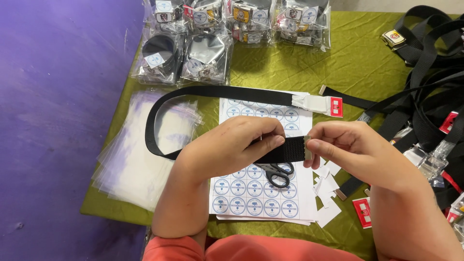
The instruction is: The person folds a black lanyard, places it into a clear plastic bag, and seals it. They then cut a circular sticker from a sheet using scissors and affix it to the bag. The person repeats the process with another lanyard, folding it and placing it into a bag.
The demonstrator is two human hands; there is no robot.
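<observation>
A black webbing belt point(212, 92) loops across the green table, with a white-and-red buckle point(321, 104) lying at its far end. My left hand point(237, 145) is closed around the belt's near end, just above the sticker sheet. My right hand point(345, 145) pinches the small metal tip point(306, 147) on that end between thumb and fingers. The short stretch of strap point(290, 150) between both hands is held taut.
A sheet of round blue stickers point(256, 193) lies under my hands, with black scissors point(275, 173) on it. Clear plastic bags point(145, 154) are stacked at left. Bagged belts point(203, 53) sit at the back. Loose black belts point(425, 87) pile at right. White paper scraps point(328, 188) lie nearby.
</observation>
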